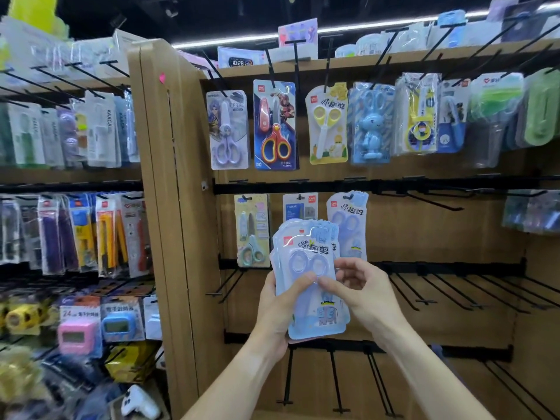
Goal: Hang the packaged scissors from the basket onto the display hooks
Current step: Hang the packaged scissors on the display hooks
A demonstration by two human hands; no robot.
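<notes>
Shelf-stocking, mid-step. I held a fanned stack of blue scissors packs (309, 277) in front of the display. The left hand (277, 310) formed the carrying grip, fingers curled behind the stack and thumb across its front. The right hand (360, 286) pinched the front pack near its middle, apparently peeling it off the stack. Just above and behind the right grip, matching packs (348, 219) already hung on a hook. I judged the next move to call for lifting the freed pack and threading its top hole over that hook's tip. Bare hooks (439, 201) stood right of both grips. The basket was out of view, so its contents could not be told.
</notes>
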